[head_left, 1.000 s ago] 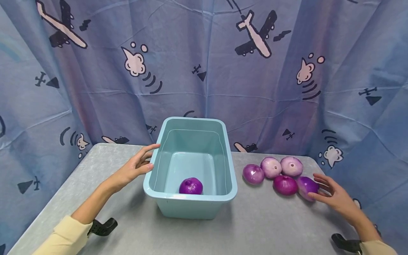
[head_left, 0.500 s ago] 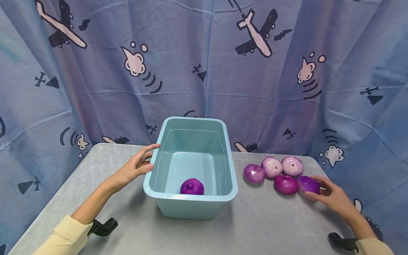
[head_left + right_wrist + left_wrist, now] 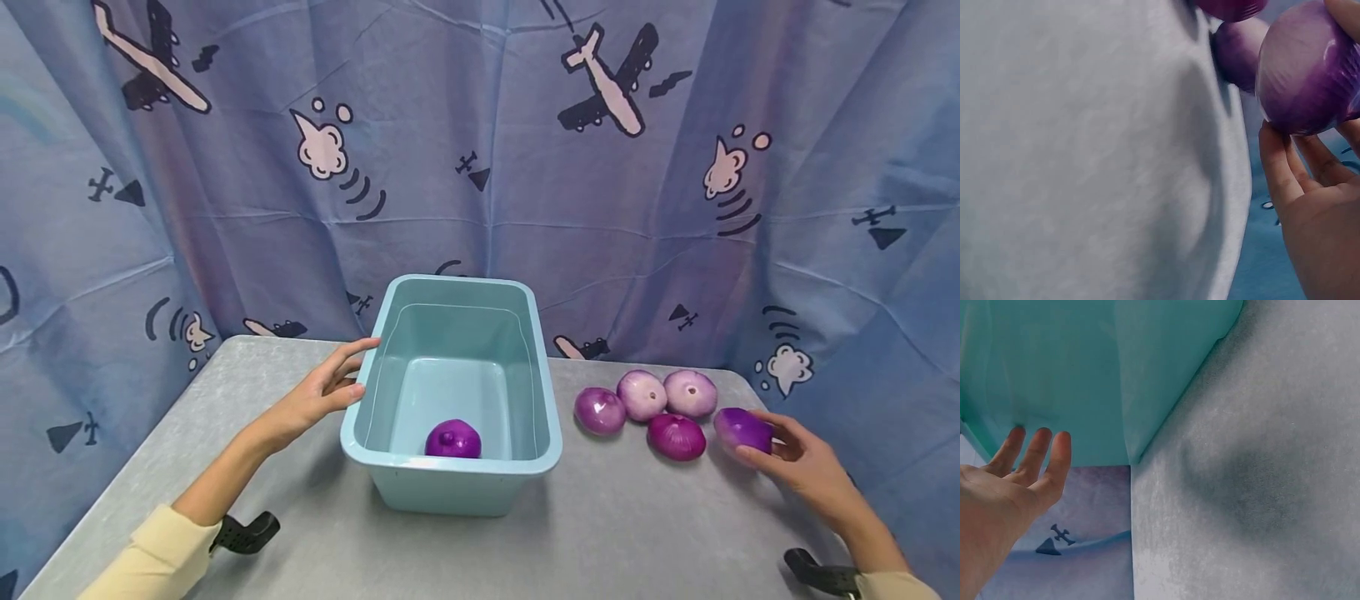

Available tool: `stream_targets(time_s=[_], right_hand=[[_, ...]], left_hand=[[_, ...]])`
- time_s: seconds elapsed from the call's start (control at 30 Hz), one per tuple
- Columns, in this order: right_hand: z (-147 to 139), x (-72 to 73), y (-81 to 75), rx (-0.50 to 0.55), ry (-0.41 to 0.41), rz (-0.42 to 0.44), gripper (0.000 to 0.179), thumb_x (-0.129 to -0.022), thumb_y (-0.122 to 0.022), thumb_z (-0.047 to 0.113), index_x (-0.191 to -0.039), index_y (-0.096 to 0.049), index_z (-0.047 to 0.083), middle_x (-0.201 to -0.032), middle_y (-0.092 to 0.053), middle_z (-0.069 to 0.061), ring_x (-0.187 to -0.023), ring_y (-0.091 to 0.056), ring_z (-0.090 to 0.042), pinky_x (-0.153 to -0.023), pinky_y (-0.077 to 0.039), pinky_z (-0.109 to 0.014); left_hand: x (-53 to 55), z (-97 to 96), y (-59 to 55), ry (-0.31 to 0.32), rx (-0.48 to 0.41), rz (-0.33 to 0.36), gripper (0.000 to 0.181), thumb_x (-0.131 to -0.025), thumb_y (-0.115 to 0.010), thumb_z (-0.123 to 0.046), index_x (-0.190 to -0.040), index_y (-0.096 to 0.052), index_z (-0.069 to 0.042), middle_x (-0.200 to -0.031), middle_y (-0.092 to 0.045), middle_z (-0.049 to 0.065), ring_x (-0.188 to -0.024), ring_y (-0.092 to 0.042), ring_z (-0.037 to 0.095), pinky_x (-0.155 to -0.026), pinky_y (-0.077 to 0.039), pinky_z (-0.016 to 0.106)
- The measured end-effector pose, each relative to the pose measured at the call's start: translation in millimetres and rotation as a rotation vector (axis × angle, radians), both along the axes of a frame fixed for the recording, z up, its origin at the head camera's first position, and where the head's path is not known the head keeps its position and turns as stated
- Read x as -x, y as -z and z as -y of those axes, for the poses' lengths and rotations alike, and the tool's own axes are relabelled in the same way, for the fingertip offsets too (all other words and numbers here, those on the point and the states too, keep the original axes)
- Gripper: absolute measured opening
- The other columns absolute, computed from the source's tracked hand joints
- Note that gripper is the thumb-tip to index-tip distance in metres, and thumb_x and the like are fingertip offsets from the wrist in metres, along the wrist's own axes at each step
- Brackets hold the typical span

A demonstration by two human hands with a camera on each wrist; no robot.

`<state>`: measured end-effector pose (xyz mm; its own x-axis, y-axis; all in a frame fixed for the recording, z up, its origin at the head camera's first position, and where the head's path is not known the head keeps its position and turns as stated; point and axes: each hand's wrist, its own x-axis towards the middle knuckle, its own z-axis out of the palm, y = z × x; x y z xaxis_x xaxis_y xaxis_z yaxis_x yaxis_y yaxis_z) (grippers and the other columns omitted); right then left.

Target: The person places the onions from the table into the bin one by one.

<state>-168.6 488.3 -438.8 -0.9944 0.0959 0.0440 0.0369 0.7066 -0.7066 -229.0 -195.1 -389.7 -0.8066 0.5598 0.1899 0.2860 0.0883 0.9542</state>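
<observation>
Blue-violet curtain, aeroplane print, behind one grey counter. Left hand: fingers loosely spread, touching the left side of the blue bin. Right hand: pinching one purple onion between thumb and fingers, at the counter's right. Bearing: bin lies leftward of the held onion, four loose onions grouped between; right hand nearer these. Inside bin, near end: single onion.

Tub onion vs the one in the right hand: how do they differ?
The tub onion sits inside the tub; the held onion is outside it, gripped by the right hand. The tub onion shows a nub in the head view; the held onion shows none there. Both are purple and rounded.
</observation>
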Motion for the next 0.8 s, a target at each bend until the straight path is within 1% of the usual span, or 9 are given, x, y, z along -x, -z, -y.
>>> stream_targets(time_s=[0.07, 0.13, 0.2, 0.3, 0.37, 0.47, 0.53, 0.63, 0.8], right_hand=[[1.9, -0.8, -3.9, 0.013, -0.008, -0.046, 0.074, -0.096, -0.074, 0.029, -0.151, -0.036, -0.003, -0.14, -0.042, -0.032, -0.108, -0.049, -0.006, -0.073, -0.046, -0.01], [3.8, -1.3, -7.5, 0.032, -0.025, -0.09, 0.07, -0.096, -0.075, 0.025, -0.151, -0.038, 0.001, -0.14, -0.045, -0.022, -0.104, -0.043, 0.008, -0.079, -0.044, -0.008], [6.5, -0.8, -12.0, 0.045, -0.044, -0.132, 0.067, -0.096, -0.075, 0.021, -0.152, -0.041, 0.006, -0.137, -0.049, -0.006, -0.106, -0.041, 0.013, -0.082, -0.04, -0.005], [13.0, 0.7, -18.8, 0.087, -0.085, -0.18, 0.064, -0.095, -0.075, 0.015, -0.151, -0.044, 0.01, -0.13, -0.047, 0.016, -0.11, -0.043, 0.013, -0.084, -0.04, -0.005], [19.0, 1.6, -25.1, 0.113, -0.109, -0.196, 0.062, -0.095, -0.075, 0.012, -0.15, -0.046, 0.012, -0.127, -0.045, 0.023, -0.11, -0.044, 0.013, -0.082, -0.041, -0.005], [31.6, 2.4, -34.0, 0.153, -0.151, -0.205, 0.062, -0.095, -0.074, 0.007, -0.15, -0.047, 0.012, -0.13, -0.046, 0.022, -0.111, -0.047, 0.012, -0.084, -0.043, -0.006], [41.2, 3.4, -39.2, 0.174, -0.181, -0.22, 0.062, -0.094, -0.073, 0.003, -0.149, -0.047, 0.01, -0.131, -0.047, 0.019, -0.113, -0.049, 0.009, -0.085, -0.044, -0.008], [55.9, 4.9, -46.2, 0.185, -0.219, -0.242, 0.063, -0.092, -0.073, -0.002, -0.149, -0.046, 0.006, -0.132, -0.05, 0.015, -0.112, -0.053, 0.005, -0.086, -0.046, -0.011], [78.1, 9.5, -59.7, 0.195, -0.294, -0.256, 0.065, -0.09, -0.074, -0.006, -0.148, -0.046, 0.004, -0.131, -0.054, 0.008, -0.11, -0.058, -0.002, -0.085, -0.05, -0.016]], left_hand=[[-0.1, 0.0, 0.3, 0.0, -0.002, 0.002, 0.064, -0.105, -0.053, -0.023, -0.162, -0.025, -0.022, -0.155, -0.035, 0.025, -0.13, -0.046, 0.043, -0.098, -0.044, 0.054], [0.0, 0.0, 0.5, 0.0, -0.004, 0.002, 0.064, -0.105, -0.053, -0.023, -0.162, -0.024, -0.022, -0.155, -0.034, 0.025, -0.131, -0.046, 0.043, -0.098, -0.044, 0.054], [0.2, 0.0, 0.7, -0.001, -0.005, 0.0, 0.063, -0.105, -0.053, -0.023, -0.162, -0.025, -0.022, -0.155, -0.035, 0.024, -0.13, -0.046, 0.042, -0.098, -0.044, 0.054], [0.3, 0.1, 1.0, -0.002, -0.01, 0.0, 0.063, -0.105, -0.054, -0.021, -0.161, -0.025, -0.021, -0.155, -0.035, 0.024, -0.131, -0.046, 0.041, -0.098, -0.044, 0.053], [0.1, -0.4, 0.2, -0.003, -0.012, -0.002, 0.064, -0.104, -0.054, -0.021, -0.161, -0.026, -0.021, -0.155, -0.034, 0.023, -0.132, -0.046, 0.042, -0.099, -0.044, 0.054], [-0.2, -0.3, -0.7, -0.02, -0.005, -0.01, 0.064, -0.103, -0.057, -0.02, -0.161, -0.029, -0.022, -0.155, -0.035, 0.021, -0.134, -0.043, 0.042, -0.099, -0.044, 0.054], [-0.2, 0.2, -1.1, -0.04, 0.008, -0.019, 0.063, -0.102, -0.059, -0.021, -0.16, -0.032, -0.022, -0.155, -0.035, 0.019, -0.136, -0.041, 0.043, -0.099, -0.043, 0.056], [0.3, 1.1, -1.2, -0.065, 0.022, -0.032, 0.062, -0.101, -0.061, -0.021, -0.158, -0.036, -0.023, -0.156, -0.036, 0.016, -0.138, -0.037, 0.044, -0.101, -0.041, 0.059], [1.1, 2.0, -1.0, -0.078, 0.019, -0.032, 0.062, -0.101, -0.062, -0.019, -0.158, -0.038, -0.022, -0.158, -0.034, 0.014, -0.142, -0.032, 0.044, -0.105, -0.034, 0.065]])
